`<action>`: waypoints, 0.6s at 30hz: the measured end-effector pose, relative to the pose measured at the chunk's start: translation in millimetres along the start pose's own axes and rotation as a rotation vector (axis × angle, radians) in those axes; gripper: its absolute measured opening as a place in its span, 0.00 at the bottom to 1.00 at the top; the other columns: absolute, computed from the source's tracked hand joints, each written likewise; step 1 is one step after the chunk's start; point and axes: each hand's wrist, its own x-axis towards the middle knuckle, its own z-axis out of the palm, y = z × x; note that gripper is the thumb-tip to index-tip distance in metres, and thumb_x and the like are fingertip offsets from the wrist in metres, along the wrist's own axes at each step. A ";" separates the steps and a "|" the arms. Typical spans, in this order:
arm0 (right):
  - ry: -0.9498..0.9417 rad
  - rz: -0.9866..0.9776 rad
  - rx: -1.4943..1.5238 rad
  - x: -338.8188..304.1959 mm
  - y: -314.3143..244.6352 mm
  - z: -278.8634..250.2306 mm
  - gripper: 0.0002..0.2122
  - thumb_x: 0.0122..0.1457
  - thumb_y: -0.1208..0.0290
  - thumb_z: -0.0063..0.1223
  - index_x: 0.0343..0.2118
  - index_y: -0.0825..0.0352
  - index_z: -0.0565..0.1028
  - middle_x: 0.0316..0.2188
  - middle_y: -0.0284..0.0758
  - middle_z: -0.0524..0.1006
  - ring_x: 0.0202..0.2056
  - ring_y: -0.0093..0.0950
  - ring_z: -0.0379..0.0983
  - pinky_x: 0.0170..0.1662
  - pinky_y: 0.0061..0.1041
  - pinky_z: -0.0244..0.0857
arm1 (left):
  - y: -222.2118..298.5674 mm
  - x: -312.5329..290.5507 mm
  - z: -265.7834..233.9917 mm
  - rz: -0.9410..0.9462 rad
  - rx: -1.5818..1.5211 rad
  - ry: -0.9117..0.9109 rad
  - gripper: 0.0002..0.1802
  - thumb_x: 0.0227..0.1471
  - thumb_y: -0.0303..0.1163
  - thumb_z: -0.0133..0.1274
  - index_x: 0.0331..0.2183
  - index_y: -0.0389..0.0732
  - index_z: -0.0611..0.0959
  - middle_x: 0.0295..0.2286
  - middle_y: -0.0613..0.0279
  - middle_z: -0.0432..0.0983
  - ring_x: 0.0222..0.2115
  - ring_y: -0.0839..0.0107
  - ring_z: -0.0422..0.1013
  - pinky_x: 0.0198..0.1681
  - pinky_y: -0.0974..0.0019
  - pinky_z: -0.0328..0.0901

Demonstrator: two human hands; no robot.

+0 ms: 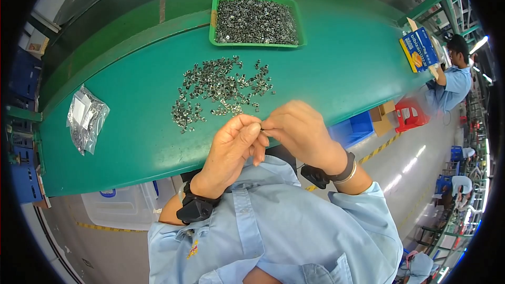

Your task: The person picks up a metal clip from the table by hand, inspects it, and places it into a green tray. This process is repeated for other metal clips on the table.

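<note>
My left hand [238, 141] and my right hand [301, 130] meet at the near edge of the green table, their fingertips pinched together. Between them is a tiny dark piece, mostly covered by the fingers; its kind cannot be made out. Just beyond my hands, a loose heap of small shiny metal parts [218, 83] spreads over the table top. Farther back stands a green tray [214, 32] filled with many more of the small metal parts.
A clear plastic bag [88, 118] of metal parts lies at the table's left. Below the right edge are a blue bin [353, 130] and a red stool [413, 114]. A blue box [419, 50] stands at the far right, beside a co-worker [455, 81]. A clear storage box [118, 205] sits underneath.
</note>
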 end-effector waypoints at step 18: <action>0.149 0.061 0.214 -15.2 -5.7 7.8 0.10 0.43 0.81 0.60 0.30 0.66 0.74 0.27 0.34 0.74 0.27 0.29 0.70 0.29 0.25 0.64 | -16.6 8.5 -2.1 -0.022 -0.255 -0.190 0.08 0.55 0.36 0.48 0.32 0.42 0.70 0.20 0.64 0.70 0.16 0.76 0.64 0.18 0.71 0.56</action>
